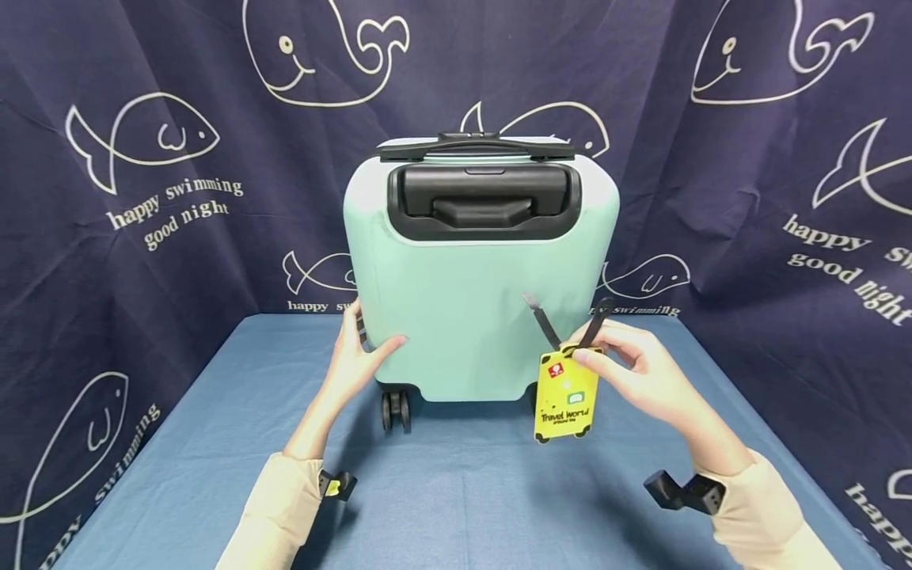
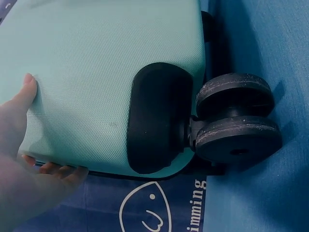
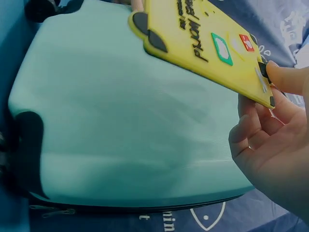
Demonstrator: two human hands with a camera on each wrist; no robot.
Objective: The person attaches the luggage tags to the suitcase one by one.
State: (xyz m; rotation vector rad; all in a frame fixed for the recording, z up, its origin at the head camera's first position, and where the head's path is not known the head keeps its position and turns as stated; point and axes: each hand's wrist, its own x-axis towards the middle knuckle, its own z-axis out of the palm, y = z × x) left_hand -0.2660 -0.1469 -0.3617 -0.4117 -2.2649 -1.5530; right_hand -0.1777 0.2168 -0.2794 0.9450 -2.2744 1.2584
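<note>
A mint-green suitcase [image 1: 470,317] stands upright, its black handle recess [image 1: 492,202] near the top. My left hand [image 1: 352,356] holds the suitcase's lower left side. In the left wrist view the thumb [image 2: 28,92] lies on the broad face, and the fingers [image 2: 58,171] reach round the side edge. In front of the suitcase's lower right, my right hand [image 1: 634,372] pinches a yellow luggage tag [image 1: 566,404] by its top end. Two ends of a black strap [image 1: 547,328] stick up from the tag. Printed on it is "Travel World".
The suitcase rests on a blue cloth-covered table [image 1: 456,491]. Black double wheels [image 1: 396,410] show under its left corner. Behind hangs a dark blue curtain [image 1: 178,261] with white whale and fish drawings, also running along both sides.
</note>
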